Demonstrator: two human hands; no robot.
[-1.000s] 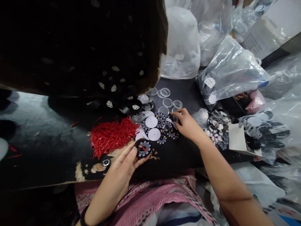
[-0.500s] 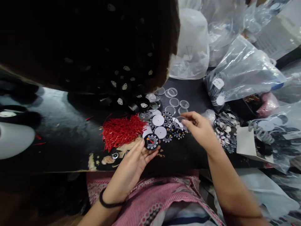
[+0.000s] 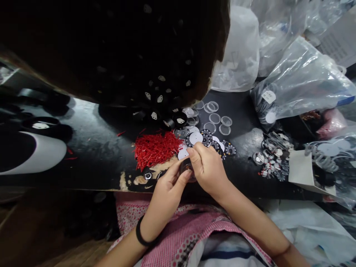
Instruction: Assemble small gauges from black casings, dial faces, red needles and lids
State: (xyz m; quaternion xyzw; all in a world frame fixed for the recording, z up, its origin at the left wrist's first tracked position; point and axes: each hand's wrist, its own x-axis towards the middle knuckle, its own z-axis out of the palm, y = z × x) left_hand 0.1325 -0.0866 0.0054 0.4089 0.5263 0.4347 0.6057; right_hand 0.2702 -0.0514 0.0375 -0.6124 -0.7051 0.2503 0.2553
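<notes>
My left hand [image 3: 168, 187] is closed around a small round dark dial gauge [image 3: 185, 166], held tilted just above the table's front edge. From the right, my right hand [image 3: 210, 167] meets it, its fingers closed on the gauge's rim. The gauge's face is mostly hidden by my fingers, and the clear round cover cannot be made out between them. Left of the hands lies a heap of thin red pointers [image 3: 157, 148]. Just behind them are white discs [image 3: 196, 138] and printed black dial faces [image 3: 206, 136]. Clear rings [image 3: 214, 118] lie farther back.
A large dark container [image 3: 116, 55] overhangs the back left, with black cases below it. On the right are loose metal parts [image 3: 274, 155], a small white box [image 3: 302, 168] and plastic bags [image 3: 303, 81]. A white cylinder [image 3: 52, 154] lies at far left.
My right hand has moved left from the clear rings, carrying a clear round cover, to the gauge in my left hand. The gauge is now tilted and mostly covered. The view has shifted slightly.
</notes>
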